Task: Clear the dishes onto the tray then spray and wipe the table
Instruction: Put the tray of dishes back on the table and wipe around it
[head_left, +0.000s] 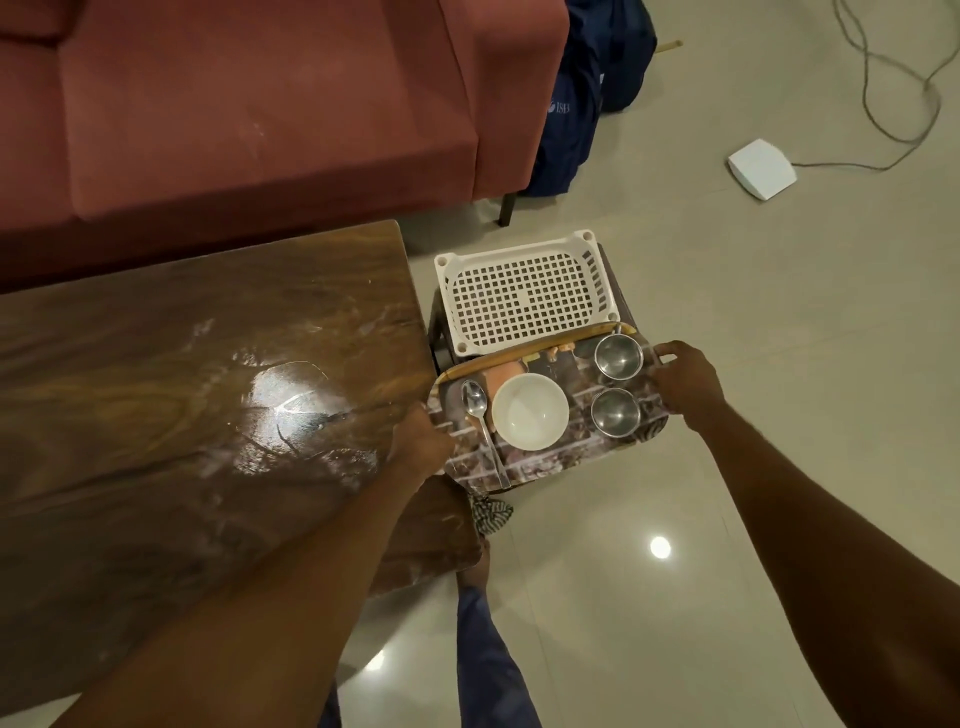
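The navy bag (563, 119) by the sofa reads "ISB". Both hands are clamped on the tray (545, 462): the left hand (421, 441) grips its left edge and the right hand (685, 384) its right rim. The tray sits just off the tabletop's (182, 374) right end, carrying a white bowl (530, 412), a spoon (475, 405) and two steel cups (618, 356).

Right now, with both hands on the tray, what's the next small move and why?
Probably keep the tray level and set it down beside the white basket. The left hand and right hand grip its two ends; the bowl, spoon and two steel cups sit loose on it. The table shows streaks, so the cloth likely comes next.
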